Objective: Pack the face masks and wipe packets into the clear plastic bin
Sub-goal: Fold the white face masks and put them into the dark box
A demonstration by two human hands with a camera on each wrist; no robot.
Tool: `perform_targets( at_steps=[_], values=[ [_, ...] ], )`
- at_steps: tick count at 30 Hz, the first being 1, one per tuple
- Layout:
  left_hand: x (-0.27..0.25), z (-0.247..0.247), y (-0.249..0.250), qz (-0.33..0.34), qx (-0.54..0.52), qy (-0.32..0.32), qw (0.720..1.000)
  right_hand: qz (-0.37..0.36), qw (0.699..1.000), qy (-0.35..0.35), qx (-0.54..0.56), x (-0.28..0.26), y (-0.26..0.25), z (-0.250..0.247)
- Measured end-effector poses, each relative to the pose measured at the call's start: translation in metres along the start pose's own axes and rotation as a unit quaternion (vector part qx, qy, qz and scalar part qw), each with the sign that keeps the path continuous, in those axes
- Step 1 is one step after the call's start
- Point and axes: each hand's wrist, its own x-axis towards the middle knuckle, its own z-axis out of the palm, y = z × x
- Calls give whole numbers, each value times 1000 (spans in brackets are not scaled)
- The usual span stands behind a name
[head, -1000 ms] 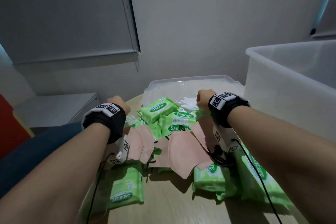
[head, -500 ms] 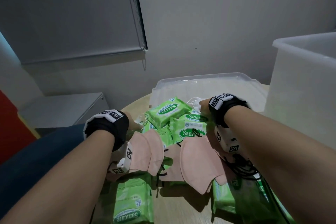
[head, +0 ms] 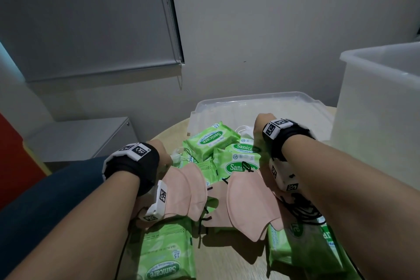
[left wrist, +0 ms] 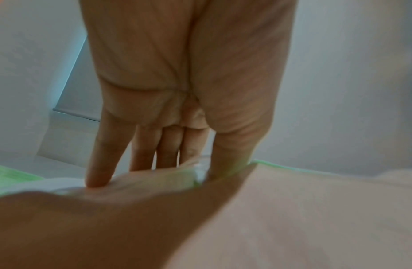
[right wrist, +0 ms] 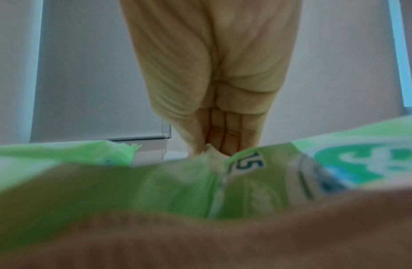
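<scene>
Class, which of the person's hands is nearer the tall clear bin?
Right. The right hand lies just left of the tall clear bin; the left hand lies across the pile.

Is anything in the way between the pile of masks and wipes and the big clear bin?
Nothing visible blocks it. The clear plastic bin stands open-topped right of the pile, but its tall wall means the wipe packets and pink masks must go up over the rim.

The person has bare arms. Each wrist wears a black band [head: 134, 167] with a white camera box [head: 283, 175], black-and-white square tags and black cables.
</scene>
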Motion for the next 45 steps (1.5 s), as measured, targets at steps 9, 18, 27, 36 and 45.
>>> perform_targets(
  at_steps=[9,18,27,36,45],
  values=[
    [-52,-5,18,10,-104,108,989,-25,999,-27,-23,-15,6,3],
    [-73,-33,16,14,-215,233,948,11,949,247,195,-19,13,-39],
    [-142,-55,32,147,-399,229,876,-20,956,175,235,-74,33,-71],
    [-163,-42,103,254,-549,12,796,-148,931,-60,329,-82,-8,-56],
    [-117,-24,108,157,-553,102,812,-81,964,15,251,-19,-14,-43]
  ],
)
